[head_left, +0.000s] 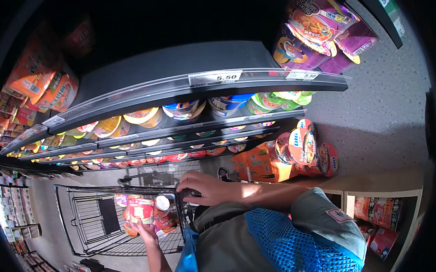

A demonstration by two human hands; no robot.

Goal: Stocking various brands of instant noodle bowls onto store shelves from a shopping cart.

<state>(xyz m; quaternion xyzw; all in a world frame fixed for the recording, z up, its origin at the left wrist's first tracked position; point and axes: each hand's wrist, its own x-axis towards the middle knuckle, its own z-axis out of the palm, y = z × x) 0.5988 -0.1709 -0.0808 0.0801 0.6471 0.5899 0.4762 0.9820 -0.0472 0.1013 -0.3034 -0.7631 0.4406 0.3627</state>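
Note:
My left hand point(146, 231) reaches over a black wire shopping cart point(86, 190) and is closed on the lower edge of a red instant noodle tub point(141, 209). Just beside the tub, a small white-topped cup point(162, 202) sits among several orange and red noodle packs point(167, 222) in the cart. My right hand point(201, 188) is curled over the cart handle point(180, 197), its fingertips bent around the near end. Part of the grip is hidden under the hand.
A dark shelf rack point(186, 84) with rows of noodle tubs point(144, 117) stands ahead. Purple tubs point(297, 50) sit at its right end. Orange boxes point(258, 163) with stacked tubs stand on the floor point(377, 104). A wooden shelf point(381, 194) is at right, packaged goods point(14, 203) at left.

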